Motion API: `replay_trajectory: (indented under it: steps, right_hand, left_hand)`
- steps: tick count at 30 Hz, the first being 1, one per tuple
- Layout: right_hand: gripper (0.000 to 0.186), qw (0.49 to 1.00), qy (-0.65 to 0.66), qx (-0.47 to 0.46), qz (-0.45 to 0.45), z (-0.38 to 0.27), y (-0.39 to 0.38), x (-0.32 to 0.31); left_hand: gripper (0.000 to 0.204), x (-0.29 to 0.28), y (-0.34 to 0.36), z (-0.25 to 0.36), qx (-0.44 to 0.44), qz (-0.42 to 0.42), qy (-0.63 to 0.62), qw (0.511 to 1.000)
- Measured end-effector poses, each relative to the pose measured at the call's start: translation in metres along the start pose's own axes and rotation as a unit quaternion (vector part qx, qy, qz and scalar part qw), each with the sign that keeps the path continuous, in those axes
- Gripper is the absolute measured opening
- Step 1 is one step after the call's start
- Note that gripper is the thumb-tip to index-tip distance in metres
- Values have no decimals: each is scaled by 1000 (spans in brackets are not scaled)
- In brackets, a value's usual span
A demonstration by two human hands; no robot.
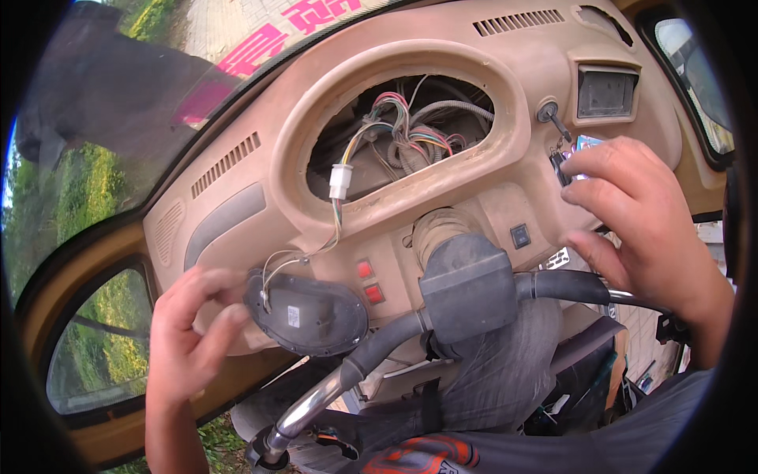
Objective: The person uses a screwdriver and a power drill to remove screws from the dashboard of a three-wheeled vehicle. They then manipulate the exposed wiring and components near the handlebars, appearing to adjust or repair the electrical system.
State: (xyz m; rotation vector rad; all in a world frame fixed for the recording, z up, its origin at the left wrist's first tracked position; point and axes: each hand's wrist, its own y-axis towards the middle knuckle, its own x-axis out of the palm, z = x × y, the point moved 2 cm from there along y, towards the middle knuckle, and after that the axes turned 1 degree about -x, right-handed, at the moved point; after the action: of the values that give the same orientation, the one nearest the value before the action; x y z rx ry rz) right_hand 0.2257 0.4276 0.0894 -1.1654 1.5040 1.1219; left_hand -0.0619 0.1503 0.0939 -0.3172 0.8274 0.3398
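A black oval instrument cluster [312,314] hangs back side out at the lower left of the dashboard. Thin wires join it to a white plug connector [339,182]. My left hand [192,332] is beside the cluster's left edge, fingers curved and apart, their tips slightly blurred; whether they touch it I cannot make out. My right hand [643,217] is at the right, by a key [559,126] in the ignition lock. Its fingers are spread around a small dark fob [560,169] hanging under the key, with no grip visible.
An oval opening in the tan dashboard [545,71] shows a bundle of coloured wires [410,142]. Below it stand handlebars [395,340] with a black centre cover [467,288]. Red switches [373,294] sit beside the cluster. The windscreen [103,103] lies beyond the dashboard.
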Motion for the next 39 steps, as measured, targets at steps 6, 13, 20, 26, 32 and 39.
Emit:
replay_trajectory:
  steps: [6, 13, 20, 26, 32, 39]
  right_hand:
    - [39, 996, 77, 34, -34, 17, -3, 7]
    - [39, 977, 182, 99, -47, 40, 0, 28]
    - [38, 974, 187, 108, -69, 52, 13, 32]
    - [37, 994, 71, -27, -75, 48, 56, 47]
    - [60, 989, -28, -72, -126, 46, 65, 75]
    - [50, 995, -21, -56, -80, 51, 47, 90]
  left_hand:
    - [57, 63, 103, 25, 243, 116, 244, 932]
    - [67, 87, 115, 12, 232, 125, 377, 888]
    - [65, 84, 122, 13, 213, 118, 354, 903]
    - [57, 77, 129, 8, 266, 140, 275, 913]
    - [39, 68, 127, 8, 269, 123, 257, 920]
    - [36, 74, 137, -2, 326, 118, 293, 891]
